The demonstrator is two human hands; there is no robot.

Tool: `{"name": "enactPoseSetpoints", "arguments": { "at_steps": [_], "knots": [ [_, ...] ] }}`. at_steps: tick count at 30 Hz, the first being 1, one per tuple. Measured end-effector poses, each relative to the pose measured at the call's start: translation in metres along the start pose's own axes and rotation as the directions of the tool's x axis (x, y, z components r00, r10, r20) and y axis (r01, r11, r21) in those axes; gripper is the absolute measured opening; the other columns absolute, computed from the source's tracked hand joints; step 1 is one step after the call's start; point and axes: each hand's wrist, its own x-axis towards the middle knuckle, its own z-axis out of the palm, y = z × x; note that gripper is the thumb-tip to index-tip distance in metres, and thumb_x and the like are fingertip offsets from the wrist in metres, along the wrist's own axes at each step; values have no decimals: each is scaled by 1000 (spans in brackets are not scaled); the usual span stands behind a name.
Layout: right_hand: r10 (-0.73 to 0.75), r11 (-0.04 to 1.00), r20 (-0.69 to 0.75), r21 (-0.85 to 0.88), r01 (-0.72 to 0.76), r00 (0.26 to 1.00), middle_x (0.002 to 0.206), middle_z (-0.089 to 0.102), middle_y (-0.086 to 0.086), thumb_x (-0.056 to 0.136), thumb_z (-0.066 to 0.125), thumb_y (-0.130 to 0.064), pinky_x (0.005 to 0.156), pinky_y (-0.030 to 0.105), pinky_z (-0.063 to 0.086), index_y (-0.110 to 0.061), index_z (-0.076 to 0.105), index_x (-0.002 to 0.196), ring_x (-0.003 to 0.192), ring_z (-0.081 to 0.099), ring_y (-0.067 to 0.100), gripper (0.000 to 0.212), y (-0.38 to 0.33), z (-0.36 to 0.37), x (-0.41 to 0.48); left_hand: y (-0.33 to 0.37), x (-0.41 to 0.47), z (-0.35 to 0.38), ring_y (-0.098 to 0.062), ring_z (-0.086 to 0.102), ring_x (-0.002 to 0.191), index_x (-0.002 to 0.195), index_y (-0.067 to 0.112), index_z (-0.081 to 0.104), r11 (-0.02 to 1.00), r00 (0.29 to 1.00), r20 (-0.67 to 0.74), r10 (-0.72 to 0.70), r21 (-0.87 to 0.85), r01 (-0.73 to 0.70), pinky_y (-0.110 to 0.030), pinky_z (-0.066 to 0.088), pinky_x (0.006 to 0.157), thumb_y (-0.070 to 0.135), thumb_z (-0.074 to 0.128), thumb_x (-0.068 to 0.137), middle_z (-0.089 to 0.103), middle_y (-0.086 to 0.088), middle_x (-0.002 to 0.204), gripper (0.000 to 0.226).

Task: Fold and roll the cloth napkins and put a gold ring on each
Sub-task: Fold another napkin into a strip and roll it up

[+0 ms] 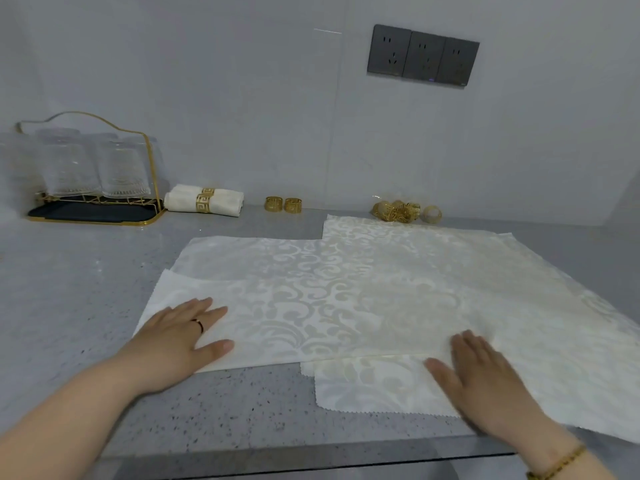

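Two bare hands lie flat on a cream patterned napkin (329, 323), each grip spread, fingers straight, palm down, pinching nothing. The left grip (180, 337) presses the cloth's left end; the right grip (485, 379) rests toward its right, over the near edge. Between the grips the napkin's long axis runs side to side, so a fold or roll would probably travel away from the person. Other napkins (450, 265) lie flat underneath, reaching beyond both grips. Well ahead, by the wall, sit two loose gold rings (282, 205). A heap of rings (398, 211) lies ahead of the right grip, which is the nearer one. Far ahead-left of the left grip, two rolled napkins (204, 202) already wearing rings lie on the grey surface (225, 403) beside a glass rack (93, 174).
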Motion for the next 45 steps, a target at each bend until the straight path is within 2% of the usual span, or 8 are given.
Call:
{"name": "enactPoseSetpoints", "arguments": {
  "at_steps": [5,7,13,22,29,33,38,45],
  "knots": [
    [89,988,-12,125,-87,996,106,61,3,78,18,-77,86,32,39,-12,61,100,100,54,21,81,27,-18,20,-3,1,2,-10,-6,142,145,30,0,999,999,-12,-44,8,44,-25,-1,114,58,23,90,-7,8,154,66],
    [68,994,-111,96,-57,991,127,55,2,92,38,-48,98,32,33,-18,56,118,119,47,22,44,19,-29,32,-3,4,-1,-11,0,142,146,29,5,999,999,-22,-37,25,38,-24,3,113,57,26,91,-2,8,155,65],
    [-182,939,-154,267,218,971,127,53,7,91,52,-19,97,26,35,-15,58,119,121,45,23,29,-40,-42,93,-5,38,-19,-13,41,123,127,23,47,982,979,-187,-78,-182,44,-21,31,100,36,38,96,42,7,138,35],
    [-302,941,49,172,290,952,118,54,7,91,45,-18,91,28,37,-16,57,114,115,44,25,26,-97,-30,160,-4,94,-29,-21,42,114,99,22,46,974,954,-202,-221,4,227,-26,32,90,30,36,97,48,-2,115,14],
    [-316,939,135,185,290,939,75,55,-3,85,51,-16,77,27,40,-21,49,64,93,48,22,22,-100,-27,180,-9,99,-29,-12,32,93,69,31,36,985,955,-244,-171,-7,175,-22,19,79,29,38,96,40,7,96,27],
    [-309,947,211,162,278,927,82,58,5,84,50,-13,70,23,35,-10,57,72,88,44,19,14,-98,-35,178,-11,96,-26,-10,30,90,65,31,35,991,960,-253,-123,18,132,-20,14,77,28,38,95,42,10,96,30],
    [-324,946,211,103,309,922,99,63,8,86,51,-18,78,26,37,-13,59,78,96,46,22,13,-99,-34,177,-9,92,-24,-13,36,115,89,31,47,990,958,-256,-127,-97,105,-21,16,86,33,42,94,44,10,110,7],
    [-311,942,115,170,290,943,95,64,5,83,54,-20,83,30,45,-24,48,67,95,55,23,17,-103,-34,188,14,97,-16,-14,12,140,140,25,28,995,977,-212,-21,-98,0,-25,6,111,37,31,98,17,6,152,45]
  ]
}}
